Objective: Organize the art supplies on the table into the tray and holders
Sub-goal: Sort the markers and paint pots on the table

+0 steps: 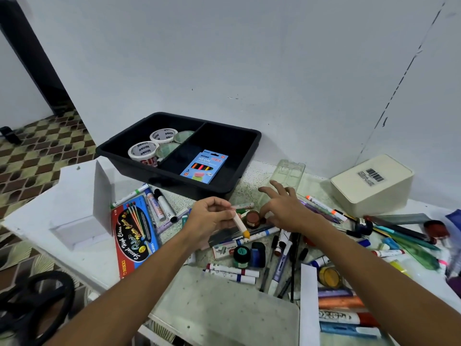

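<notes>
My left hand (pixel 212 216) grips a white marker with a yellow-orange tip (pixel 241 225), tip pointing down and right, above the pile of pens. My right hand (pixel 284 208) hovers just to its right with fingers spread, over a small brown paint jar (pixel 252 219). Behind both stands the black two-part tray (pixel 252 148): tape rolls (pixel 143 150) fill its left compartment and a blue neon pencil box (pixel 204 166) lies in the right one. Markers, pens and paint jars (pixel 241 253) lie scattered across the table.
A clear plastic holder (pixel 287 174) lies on its side behind my right hand. A cream box with a barcode (pixel 371 184) stands at the back right. A white holder (pixel 82 196) and a red watercolour-pen pack (pixel 134 236) sit at the left. Black scissors (pixel 37 300) lie lower left.
</notes>
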`<state>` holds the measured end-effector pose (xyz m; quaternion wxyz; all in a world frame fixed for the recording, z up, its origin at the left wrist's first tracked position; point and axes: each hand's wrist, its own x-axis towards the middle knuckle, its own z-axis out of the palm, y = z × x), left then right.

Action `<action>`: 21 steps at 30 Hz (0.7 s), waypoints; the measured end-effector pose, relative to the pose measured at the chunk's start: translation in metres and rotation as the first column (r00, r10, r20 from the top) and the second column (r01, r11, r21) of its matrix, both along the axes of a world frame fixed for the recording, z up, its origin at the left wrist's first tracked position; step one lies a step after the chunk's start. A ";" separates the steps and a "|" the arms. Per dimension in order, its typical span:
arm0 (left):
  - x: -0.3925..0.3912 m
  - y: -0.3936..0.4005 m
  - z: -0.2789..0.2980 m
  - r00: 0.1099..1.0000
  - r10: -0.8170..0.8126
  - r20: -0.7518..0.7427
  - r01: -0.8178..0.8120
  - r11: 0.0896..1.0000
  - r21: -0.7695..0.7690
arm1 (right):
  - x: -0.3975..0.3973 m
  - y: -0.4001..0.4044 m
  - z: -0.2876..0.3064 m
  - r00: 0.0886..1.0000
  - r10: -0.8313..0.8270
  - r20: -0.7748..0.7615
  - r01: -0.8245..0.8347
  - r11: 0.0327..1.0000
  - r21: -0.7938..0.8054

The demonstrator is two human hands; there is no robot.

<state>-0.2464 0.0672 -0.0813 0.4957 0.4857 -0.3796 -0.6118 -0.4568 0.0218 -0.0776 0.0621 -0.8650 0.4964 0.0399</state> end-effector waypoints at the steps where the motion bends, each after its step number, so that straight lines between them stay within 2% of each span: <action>1: 0.000 0.000 0.000 1.000 0.005 0.006 -0.005 1.000 0.000 | -0.002 -0.002 -0.003 0.997 -0.004 0.081 0.002 1.000 0.025; 3: 0.001 0.000 0.001 1.000 0.013 0.020 -0.013 1.000 -0.001 | -0.005 -0.004 -0.005 0.948 -0.056 0.314 0.027 0.995 0.096; 5: 0.001 0.000 0.002 1.000 0.014 0.028 -0.014 1.000 -0.003 | -0.006 -0.002 -0.003 0.817 -0.135 0.561 0.039 0.983 0.180; 8: -0.001 0.001 0.005 0.999 0.001 0.037 -0.001 1.000 -0.001 | -0.008 0.004 0.005 0.622 -0.188 0.760 0.036 0.977 0.212; 10: -0.006 0.003 0.008 0.999 -0.015 0.050 0.016 1.000 -0.005 | -0.014 0.012 0.013 0.533 -0.236 0.813 0.042 0.967 0.253; 13: -0.019 0.006 0.014 0.997 -0.036 0.072 0.039 0.999 -0.035 | -0.031 0.028 0.026 0.471 -0.282 0.836 0.049 0.954 0.295; 18: -0.058 0.018 0.029 0.992 -0.094 0.085 0.100 0.992 -0.077 | -0.083 0.058 0.040 0.556 -0.278 0.783 0.171 0.961 0.219; 21: -0.089 0.032 0.037 0.989 -0.126 0.082 0.134 0.986 -0.097 | -0.123 0.084 0.044 0.513 -0.378 0.771 0.285 0.922 0.262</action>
